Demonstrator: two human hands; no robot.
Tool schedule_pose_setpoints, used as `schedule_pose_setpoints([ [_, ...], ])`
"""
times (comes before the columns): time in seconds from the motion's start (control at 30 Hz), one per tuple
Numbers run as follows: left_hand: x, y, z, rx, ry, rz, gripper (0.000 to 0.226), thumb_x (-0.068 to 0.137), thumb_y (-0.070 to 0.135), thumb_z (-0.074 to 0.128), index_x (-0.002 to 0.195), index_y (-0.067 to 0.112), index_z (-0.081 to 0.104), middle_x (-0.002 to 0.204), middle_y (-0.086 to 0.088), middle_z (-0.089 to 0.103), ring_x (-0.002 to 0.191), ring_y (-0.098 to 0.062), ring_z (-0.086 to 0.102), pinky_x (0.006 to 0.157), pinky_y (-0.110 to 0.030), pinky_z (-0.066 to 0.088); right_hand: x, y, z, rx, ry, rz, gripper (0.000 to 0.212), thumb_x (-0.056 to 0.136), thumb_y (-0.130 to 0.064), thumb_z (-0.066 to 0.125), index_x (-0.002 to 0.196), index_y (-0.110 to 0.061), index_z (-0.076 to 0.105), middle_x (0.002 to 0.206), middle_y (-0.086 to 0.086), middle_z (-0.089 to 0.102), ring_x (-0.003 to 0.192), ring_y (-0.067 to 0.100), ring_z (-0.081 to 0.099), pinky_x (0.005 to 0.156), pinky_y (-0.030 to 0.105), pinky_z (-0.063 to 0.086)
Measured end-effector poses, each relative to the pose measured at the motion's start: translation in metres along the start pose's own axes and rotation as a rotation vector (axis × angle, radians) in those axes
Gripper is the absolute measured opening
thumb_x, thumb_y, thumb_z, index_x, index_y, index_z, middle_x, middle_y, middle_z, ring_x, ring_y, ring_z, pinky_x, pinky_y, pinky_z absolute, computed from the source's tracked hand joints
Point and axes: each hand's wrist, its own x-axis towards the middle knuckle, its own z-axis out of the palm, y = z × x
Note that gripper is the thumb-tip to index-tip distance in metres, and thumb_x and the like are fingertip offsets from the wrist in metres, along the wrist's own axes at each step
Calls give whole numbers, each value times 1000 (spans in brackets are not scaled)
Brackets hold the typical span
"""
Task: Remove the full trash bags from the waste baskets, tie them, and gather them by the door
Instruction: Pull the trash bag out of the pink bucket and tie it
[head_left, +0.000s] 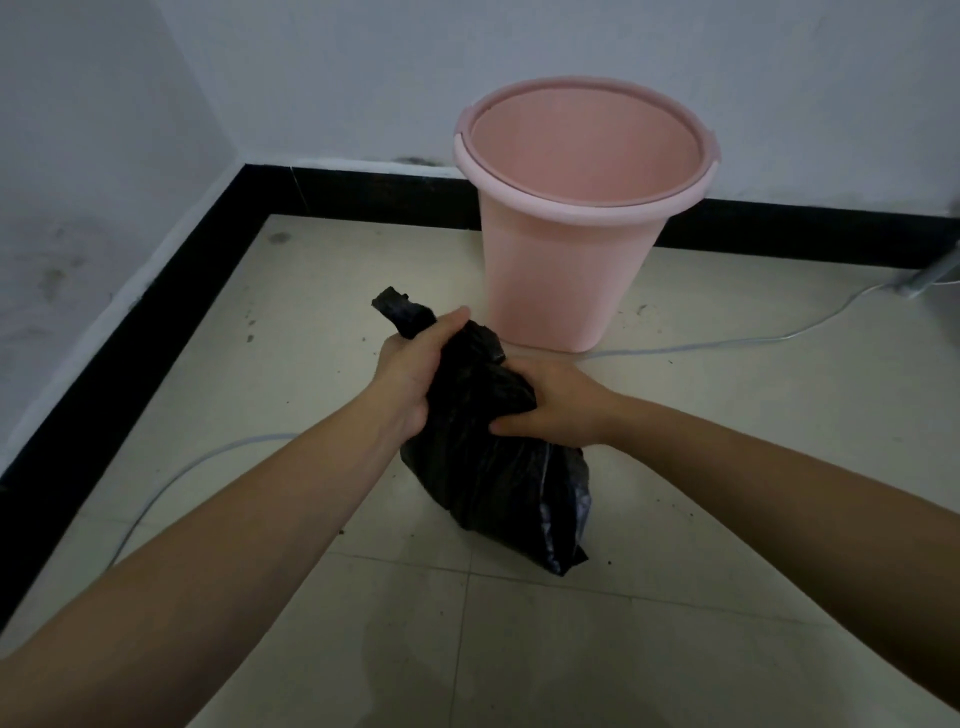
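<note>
A person is crouching over a black trash bag (498, 467) that is lying on the tiled floor (675, 597), just near of an emptied pink bin (571, 260) by the far wall. The left hand (415, 374) is gripping the bunched neck while the right hand (550, 410) is clutching the bag's body. The bag is already out; no knot is showing yet, and tying and carrying to the door are probably remaining.

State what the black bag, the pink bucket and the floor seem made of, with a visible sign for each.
Black bag: thin plastic film, slightly glossy; it crumples into creases. Pink bucket: likely moulded plastic, matte; smooth walls, thick rim. Floor: probably glazed tile; grout lines, soft sheen.
</note>
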Motion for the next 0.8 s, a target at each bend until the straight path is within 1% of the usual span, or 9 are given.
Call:
schedule_pose_setpoints([
  [0.1, 2, -3, 0, 40, 54, 85, 21, 80, 8, 80, 100, 13, 77, 96, -13, 77, 94, -29, 74, 89, -43, 60, -5, -5, -2, 42, -94, 30, 50, 82, -33, 80, 126, -22, 59, 114, -4, 68, 104, 12, 64, 92, 29, 52],
  [0.2, 3, -3, -6, 95, 4, 149, 30, 84, -9, 67, 105, 11, 74, 103, -13, 74, 102, -32, 71, 88, -39, 60, -11, -11, -13, 273, -253, 189, 28, 91, -40, 69, 116, -27, 66, 105, -11, 70, 93, 1, 66, 82, 17, 51],
  [0.23, 3, -2, -8, 123, -16, 173, 33, 84, -11, 67, 109, 9, 71, 107, -13, 73, 101, -31, 71, 84, -36, 61, -12, -12, -16, 340, -266, 250, 22, 95, -45, 61, 109, -30, 67, 101, -12, 70, 88, 2, 66, 78, 18, 49],
  [0.33, -2, 0, -13, 162, -46, 194, 37, 84, -13, 68, 116, 6, 63, 101, -10, 68, 87, -22, 71, 63, -21, 58, -11, -6, -23, 378, -136, 377, 41, 103, -50, 39, 103, -22, 69, 93, -2, 68, 80, 12, 61, 68, 24, 44],
  [0.47, -1, 0, -15, 171, -40, 205, 29, 83, -16, 67, 102, 5, 65, 87, -8, 65, 78, -19, 68, 59, -18, 55, -8, 12, -27, 274, 166, 338, 35, 104, -35, 47, 109, -7, 66, 95, 2, 67, 80, 15, 64, 56, 16, 44],
  [0.6, 1, -5, -13, 221, -81, 228, 27, 79, -16, 70, 87, 10, 69, 88, -10, 70, 79, -20, 69, 63, -21, 56, -4, 19, -32, 274, 332, 265, 24, 100, -27, 57, 116, -10, 65, 103, 2, 67, 91, 19, 67, 67, 18, 48],
  [0.67, 1, -7, -11, 216, -90, 229, 27, 78, -15, 71, 84, 11, 69, 88, -11, 70, 79, -22, 69, 64, -24, 57, -4, 14, -35, 344, 301, 220, 28, 96, -16, 60, 124, -17, 63, 104, -1, 64, 96, 17, 65, 68, 17, 46],
  [0.73, 0, -9, -8, 230, -91, 236, 27, 77, -14, 72, 81, 12, 69, 85, -11, 70, 79, -22, 69, 67, -27, 56, -5, 8, -37, 476, 167, 181, 45, 92, -7, 59, 134, -24, 58, 111, 2, 63, 94, 13, 62, 66, 13, 46],
  [0.8, 0, -9, -7, 253, -100, 258, 27, 76, -15, 73, 80, 12, 68, 83, -9, 70, 78, -21, 69, 70, -28, 57, -4, 4, -36, 486, 97, 136, 43, 93, -10, 62, 132, -29, 60, 113, 1, 64, 92, 10, 62, 67, 10, 47],
])
